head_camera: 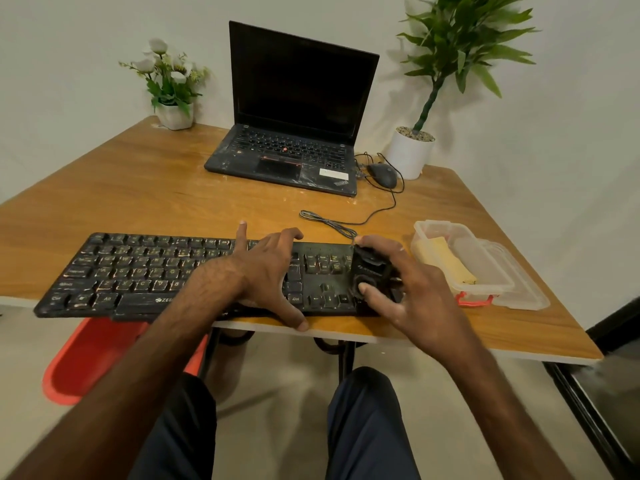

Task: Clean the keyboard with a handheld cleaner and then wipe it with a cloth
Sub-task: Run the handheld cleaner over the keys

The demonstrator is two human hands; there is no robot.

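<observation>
Two hands work at the near edge of the surface (145,188). The right hand (405,292) has its grip clamped on the black handheld cleaner (369,271), thumb pressed on its round near end, and the cleaner sits on the right end of the keyboard (138,271). The left hand (270,271) lies spread and flat across the keys just left of it, its grip apart, thumb reaching the near edge. The keyboard lies along the near edge, its cable (332,223) looping away. Just right of the keyboard stands a clear plastic container (485,271) with the yellow cloth (446,263) inside. Farther back sit an open laptop (294,109), a mouse (382,174), a flower pot (173,112) at far left, and a potted plant (412,150) at far right.
</observation>
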